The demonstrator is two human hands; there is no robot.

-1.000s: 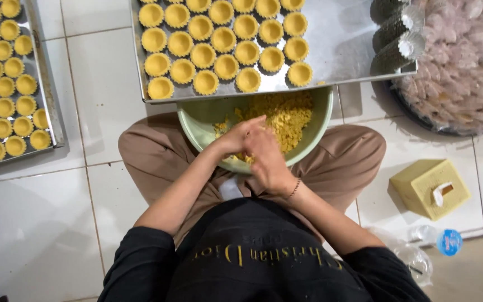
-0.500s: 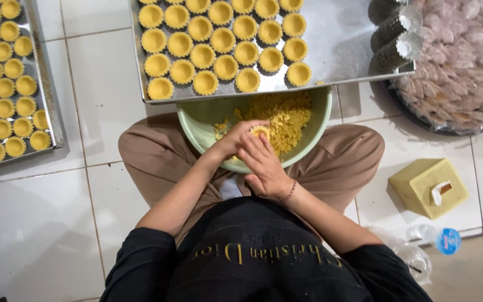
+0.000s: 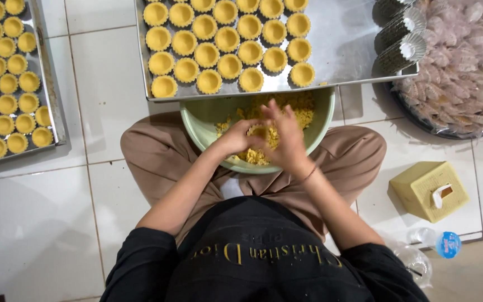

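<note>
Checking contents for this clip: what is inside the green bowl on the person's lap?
The green bowl holds crumbly yellow dough. Both hands, left hand and right hand, work over it and cover the middle; the steel tray hides its far rim.

The bowl [image 3: 197, 120] was pale green, the crumbs [image 3: 303, 109] yellow. At four o'clock stood a mustard-yellow box [image 3: 420, 187]. The tiles [image 3: 102, 67] were white.

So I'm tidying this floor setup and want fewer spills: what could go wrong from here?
The green bowl rests on the person's lap with both hands, left hand and right hand, working the yellow crumbly dough over it, so a leg shift might tip it. The metal tray edge overlaps the bowl rim; a lifted hand could knock it and jostle the tart shells.
</note>
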